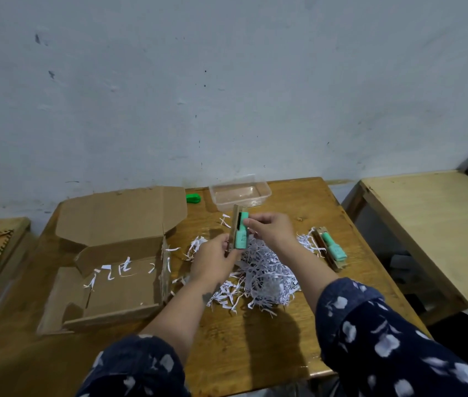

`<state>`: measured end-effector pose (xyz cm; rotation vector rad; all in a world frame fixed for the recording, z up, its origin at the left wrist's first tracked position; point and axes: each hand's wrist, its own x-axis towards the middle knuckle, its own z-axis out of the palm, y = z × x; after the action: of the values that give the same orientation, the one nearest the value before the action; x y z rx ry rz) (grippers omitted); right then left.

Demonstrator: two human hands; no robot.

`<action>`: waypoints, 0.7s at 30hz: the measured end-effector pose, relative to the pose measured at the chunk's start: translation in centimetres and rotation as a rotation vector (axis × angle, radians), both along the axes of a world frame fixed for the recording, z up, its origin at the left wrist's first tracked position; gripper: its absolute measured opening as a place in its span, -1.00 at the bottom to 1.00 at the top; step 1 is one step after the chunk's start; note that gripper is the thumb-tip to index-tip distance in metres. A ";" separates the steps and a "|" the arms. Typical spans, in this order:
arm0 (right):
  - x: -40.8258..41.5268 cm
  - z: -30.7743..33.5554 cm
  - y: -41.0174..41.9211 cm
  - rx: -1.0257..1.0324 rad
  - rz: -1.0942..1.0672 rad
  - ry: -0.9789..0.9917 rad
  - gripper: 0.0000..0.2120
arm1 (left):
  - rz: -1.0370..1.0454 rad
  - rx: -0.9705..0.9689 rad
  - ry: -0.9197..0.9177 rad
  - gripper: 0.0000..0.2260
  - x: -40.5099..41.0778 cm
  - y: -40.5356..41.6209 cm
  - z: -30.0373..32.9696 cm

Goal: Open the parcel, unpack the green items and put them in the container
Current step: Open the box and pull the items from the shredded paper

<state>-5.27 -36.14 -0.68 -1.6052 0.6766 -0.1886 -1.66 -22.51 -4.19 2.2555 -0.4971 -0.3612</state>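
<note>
Both hands' fingers grip a mint-green bottle in brown card packaging (240,234): left hand (216,260), right hand (270,229); clear plastic container (264,193) empty; open cardboard parcel (124,293) holds paper shreds

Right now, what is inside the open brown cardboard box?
The open brown cardboard box holds only a few white shredded paper strips on its floor. Its near wall hides the front corners.

No writing can be read. The green bottle (240,239) pinched between both hands carries a small dark print on its front, just beside the fingertips, too blurred to make out. Nothing else bears a label or number.
</note>
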 end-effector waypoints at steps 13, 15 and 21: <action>1.0 0.6 0.3 -0.749 0.174 0.282 -0.63 | 0.087 -0.153 0.117 -0.67 1.2 1.4 0.1; 1.3 1.5 1.3 -0.538 0.209 0.198 -0.53 | 0.075 -0.153 0.113 -0.73 1.1 0.7 0.0; 1.0 1.6 0.3 -0.297 0.098 0.183 -0.58 | 0.000 -0.292 0.273 -0.46 0.4 -0.6 0.7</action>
<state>-4.27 -35.82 0.93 -1.9537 0.7329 -0.0717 -1.22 -23.07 -3.50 1.8885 -0.3792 -0.5503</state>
